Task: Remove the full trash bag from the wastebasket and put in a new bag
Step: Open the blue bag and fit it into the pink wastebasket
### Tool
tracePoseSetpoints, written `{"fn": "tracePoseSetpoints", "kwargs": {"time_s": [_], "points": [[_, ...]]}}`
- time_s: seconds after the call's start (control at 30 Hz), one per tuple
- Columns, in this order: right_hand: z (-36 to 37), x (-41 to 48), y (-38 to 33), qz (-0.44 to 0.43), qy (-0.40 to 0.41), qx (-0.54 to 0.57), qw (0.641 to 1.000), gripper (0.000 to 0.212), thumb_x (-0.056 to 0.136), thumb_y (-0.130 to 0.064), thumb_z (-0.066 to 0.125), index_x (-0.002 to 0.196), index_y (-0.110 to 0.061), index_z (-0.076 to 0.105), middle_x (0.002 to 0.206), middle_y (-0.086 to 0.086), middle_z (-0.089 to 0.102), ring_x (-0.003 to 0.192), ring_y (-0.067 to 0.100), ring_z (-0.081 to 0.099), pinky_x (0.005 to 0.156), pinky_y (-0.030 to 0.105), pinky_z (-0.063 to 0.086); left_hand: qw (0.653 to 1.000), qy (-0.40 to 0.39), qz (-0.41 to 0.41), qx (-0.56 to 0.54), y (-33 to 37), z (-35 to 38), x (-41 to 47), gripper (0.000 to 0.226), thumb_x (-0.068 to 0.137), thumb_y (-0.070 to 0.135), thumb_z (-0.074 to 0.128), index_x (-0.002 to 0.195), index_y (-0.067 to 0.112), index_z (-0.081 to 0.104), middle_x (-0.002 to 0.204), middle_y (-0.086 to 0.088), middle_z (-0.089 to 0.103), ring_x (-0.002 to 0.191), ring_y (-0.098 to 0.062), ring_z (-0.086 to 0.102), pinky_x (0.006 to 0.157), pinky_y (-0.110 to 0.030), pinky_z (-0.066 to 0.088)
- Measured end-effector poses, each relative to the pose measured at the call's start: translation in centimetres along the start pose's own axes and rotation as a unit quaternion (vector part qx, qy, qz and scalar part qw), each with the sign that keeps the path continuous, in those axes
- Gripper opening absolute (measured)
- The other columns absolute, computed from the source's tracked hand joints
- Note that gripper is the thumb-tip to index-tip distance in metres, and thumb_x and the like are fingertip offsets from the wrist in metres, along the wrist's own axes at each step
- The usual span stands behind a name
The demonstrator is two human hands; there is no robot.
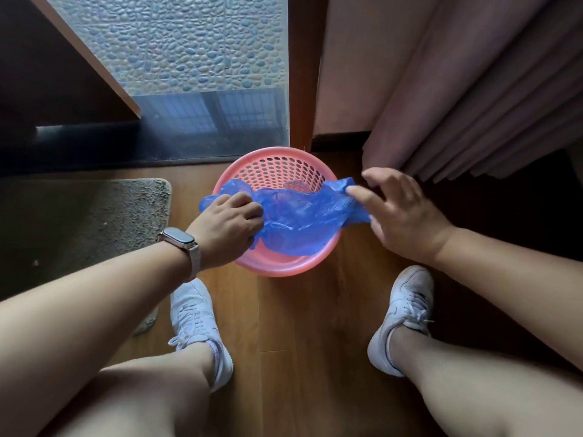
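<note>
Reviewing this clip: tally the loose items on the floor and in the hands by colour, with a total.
Pink: 1, the perforated plastic wastebasket
Blue: 1, the thin plastic trash bag, in the grip of the left hand and right hand
White: 2, the sneakers
Grey: 1, the shaggy floor mat
Total: 5

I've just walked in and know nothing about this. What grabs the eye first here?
A bright blue plastic bag stretched across the mouth of a pink perforated wastebasket on the wooden floor, dead centre. The left hand, with a watch on its wrist, grips one end; the right hand pinches the other. White sneakers sit below.
</note>
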State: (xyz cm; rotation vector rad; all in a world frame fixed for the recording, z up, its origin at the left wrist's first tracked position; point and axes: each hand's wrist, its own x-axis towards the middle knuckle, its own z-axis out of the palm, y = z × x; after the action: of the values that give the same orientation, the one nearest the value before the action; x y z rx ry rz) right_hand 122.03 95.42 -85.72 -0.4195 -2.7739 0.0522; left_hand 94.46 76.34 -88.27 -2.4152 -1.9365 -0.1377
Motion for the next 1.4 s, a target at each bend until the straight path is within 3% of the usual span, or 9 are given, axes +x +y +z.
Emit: {"fn": "tracePoseSetpoints", "kwargs": {"time_s": [0.17,0.3,0.4,0.47,0.63,0.77,0.97,1.17,1.4], "points": [[1.5,1.4,-3.2,-0.151,-0.009,-0.085,0.985,0.04,0.088,-0.006,0.034,0.115,-0.01,0.063,0.135,0.016,0.054,0.123,0.034,0.052,0.106,0.052,0.034,0.999,-0.018,0.045,0.007,0.5,-1.0,-1.1,0.003,0.08,0.015,0.061,0.08,0.018,0.06,0.096,0.003,0.066,0.098,-0.026,0.056,0.074,-0.037,0.042],[2.5,2.4,-4.1,-0.154,-0.09,-0.108,0.978,0.021,0.079,-0.001,0.058,0.098,-0.008,0.064,0.094,0.01,0.066,0.089,0.031,0.063,0.102,0.045,0.039,0.998,-0.018,0.063,-0.007,0.5,-1.3,-1.9,0.006,0.083,0.011,0.061,0.08,0.017,0.061,0.094,0.003,0.07,0.109,-0.025,0.057,0.081,-0.036,0.041],[2.7,3.1,-4.6,-0.102,-0.215,-0.113,0.965,0.025,0.075,-0.012,0.07,0.098,-0.01,0.062,0.077,0.009,0.062,0.069,0.031,0.059,0.077,0.04,0.046,0.996,-0.048,0.072,0.001,0.7,-1.3,-2.7,0.014,0.081,0.009,0.064,0.077,0.017,0.054,0.077,0.003,0.064,0.092,-0.025,0.06,0.073,-0.036,0.04],[2.7,3.2,-4.6,-0.075,-0.286,-0.128,0.947,0.028,0.085,-0.024,0.063,0.111,-0.016,0.057,0.089,0.007,0.063,0.08,0.029,0.061,0.084,0.041,0.042,0.996,-0.066,0.063,0.0,1.0,-1.3,-3.3,0.018,0.079,0.009,0.067,0.08,0.018,0.051,0.072,0.003,0.061,0.082,-0.025,0.057,0.069,-0.036,0.037],[2.3,3.2,-4.5,-0.151,-0.294,-0.089,0.939,0.02,0.066,-0.009,0.073,0.077,-0.017,0.06,0.066,0.004,0.056,0.056,0.026,0.057,0.068,0.037,0.046,0.995,-0.096,0.023,-0.03,0.4,-1.0,-4.5,0.035,0.073,0.012,0.068,0.107,0.018,0.062,0.078,0.005,0.067,0.073,-0.025,0.058,0.063,-0.035,0.046],[2.3,1.9,-4.0,-0.173,-0.37,-0.042,0.912,0.02,0.075,-0.01,0.063,0.093,-0.019,0.063,0.08,0.005,0.058,0.067,0.029,0.061,0.059,0.034,0.036,0.987,-0.148,0.048,-0.037,-0.5,-1.2,-5.2,0.017,0.081,0.033,0.048,0.083,0.027,0.063,0.072,0.009,0.061,0.071,-0.023,0.057,0.062,-0.033,0.045],[2.3,0.9,-3.0,-0.128,-0.392,-0.029,0.91,0.039,0.087,-0.019,0.054,0.123,-0.032,0.059,0.108,-0.002,0.061,0.091,0.024,0.061,0.072,0.032,0.05,0.974,-0.224,0.019,0.007,-1.7,-0.8,-7.0,0.031,0.076,0.051,0.051,0.092,0.037,0.073,0.088,0.013,0.068,0.085,-0.021,0.063,0.072,-0.034,0.047],[3.3,-0.6,-2.1,-0.028,-0.434,0.008,0.9,0.028,0.092,-0.027,0.048,0.118,-0.033,0.056,0.108,-0.004,0.054,0.085,0.022,0.056,0.063,0.027,0.038,0.971,-0.236,-0.044,0.013,-2.6,-0.4,-8.3,0.043,0.082,0.056,0.035,0.101,0.042,0.071,0.094,0.003,0.067,0.079,-0.025,0.064,0.067,-0.034,0.044],[3.9,-1.2,-3.2,0.044,-0.334,0.144,0.93,0.022,0.089,-0.036,0.062,0.11,-0.034,0.066,0.104,-0.008,0.058,0.088,0.017,0.06,0.066,0.025,0.046,0.982,-0.181,0.051,-0.018,-1.1,0.2,-6.6,0.019,0.082,0.043,0.062,0.075,0.025,0.063,0.069,0.009,0.062,0.069,-0.022,0.06,0.058,-0.03,0.043]]}}
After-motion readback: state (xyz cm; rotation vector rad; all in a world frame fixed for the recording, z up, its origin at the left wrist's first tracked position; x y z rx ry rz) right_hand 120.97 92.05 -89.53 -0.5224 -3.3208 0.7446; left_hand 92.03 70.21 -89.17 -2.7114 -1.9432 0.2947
